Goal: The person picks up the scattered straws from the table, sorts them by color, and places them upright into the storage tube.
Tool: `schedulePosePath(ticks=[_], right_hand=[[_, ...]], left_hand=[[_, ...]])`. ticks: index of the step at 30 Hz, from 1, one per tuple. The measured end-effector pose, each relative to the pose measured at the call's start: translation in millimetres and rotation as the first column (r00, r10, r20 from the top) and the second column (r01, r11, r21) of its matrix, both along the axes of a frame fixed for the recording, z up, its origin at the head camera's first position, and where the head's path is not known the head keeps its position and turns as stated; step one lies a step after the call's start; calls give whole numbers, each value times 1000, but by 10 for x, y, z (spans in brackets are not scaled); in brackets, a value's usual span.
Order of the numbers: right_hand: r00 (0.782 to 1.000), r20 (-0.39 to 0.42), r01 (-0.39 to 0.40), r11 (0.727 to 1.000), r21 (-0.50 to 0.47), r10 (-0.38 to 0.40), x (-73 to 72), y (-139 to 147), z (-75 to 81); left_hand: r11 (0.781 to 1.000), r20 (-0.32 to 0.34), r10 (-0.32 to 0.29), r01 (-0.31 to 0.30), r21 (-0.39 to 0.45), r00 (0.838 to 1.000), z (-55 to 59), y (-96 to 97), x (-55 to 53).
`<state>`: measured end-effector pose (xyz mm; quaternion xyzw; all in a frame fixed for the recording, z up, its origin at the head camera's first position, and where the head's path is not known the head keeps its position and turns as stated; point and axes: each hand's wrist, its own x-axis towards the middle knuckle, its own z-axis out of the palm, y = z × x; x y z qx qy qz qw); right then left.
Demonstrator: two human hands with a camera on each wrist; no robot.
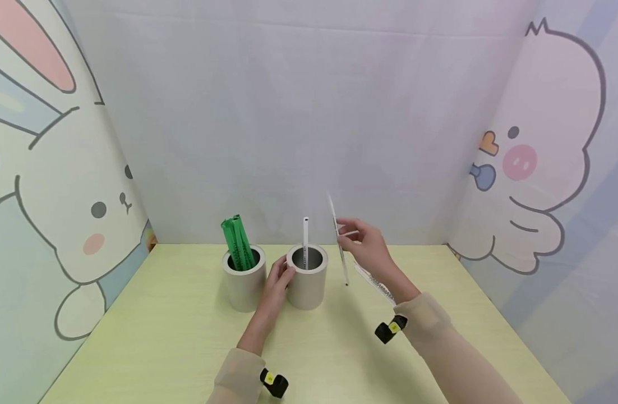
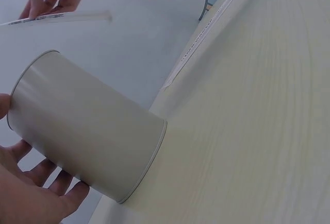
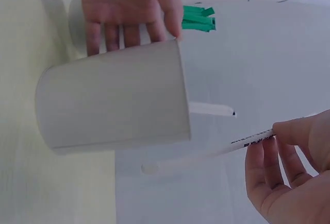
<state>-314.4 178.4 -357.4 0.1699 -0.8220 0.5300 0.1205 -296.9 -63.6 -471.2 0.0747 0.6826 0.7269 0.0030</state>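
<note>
My left hand (image 1: pixel 272 290) holds the right-hand grey cup (image 1: pixel 307 293) from its left side, thumb at the rim and fingers along the wall. A slim white wrapped straw (image 1: pixel 305 233) with black print stands in that cup. To the right of the rim, my right hand (image 1: pixel 372 252) pinches another white wrapped straw (image 3: pixel 252 140) between thumb and fingers. This straw is steeply tilted in the head view, its lower end beside the cup and off the table. In the right wrist view its far part is blurred.
A second grey cup (image 1: pixel 245 292) stands at the left with several green wrapped straws (image 1: pixel 238 241) in it. White wrapped straws (image 1: pixel 373 280) lie on the table (image 1: pixel 162 336) partly under my right forearm. A pale cloth wall (image 1: pixel 299 123) rises behind the table, with cartoon-printed sides.
</note>
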Motion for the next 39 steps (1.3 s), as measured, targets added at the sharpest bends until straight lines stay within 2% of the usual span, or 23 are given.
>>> schedulePosePath(ticks=[4,8,13,18,25,34,39], right_hand=[[999,-23,-30,994,-109,27,-20,-178,164],[996,-80,-61,977,-203,46,-61,-347,284],[990,-136,-63,964,-258,28,-161,-527,321],[993,-121,-46,966,-256,16,-266,-628,224],[997,-74,-12,964,-267,-8,-380,-684,-29],[999,-34,6,968,-251,-15,-394,-711,-314],[999,-32,17,978,-210,-24,-382,-705,-403]], left_hand=[[1000,-1,4,-4,0,1000,2,0,2],[1000,-2,7,-7,-7,1000,11,1,8],[1000,1,12,-12,-10,1000,9,-4,13],[1000,2,10,-10,-12,1000,5,-9,6],[1000,7,3,-3,-3,1000,8,-11,-5],[1000,3,4,-4,-16,1000,5,-4,-13],[1000,4,6,-6,-18,1000,0,-2,-16]])
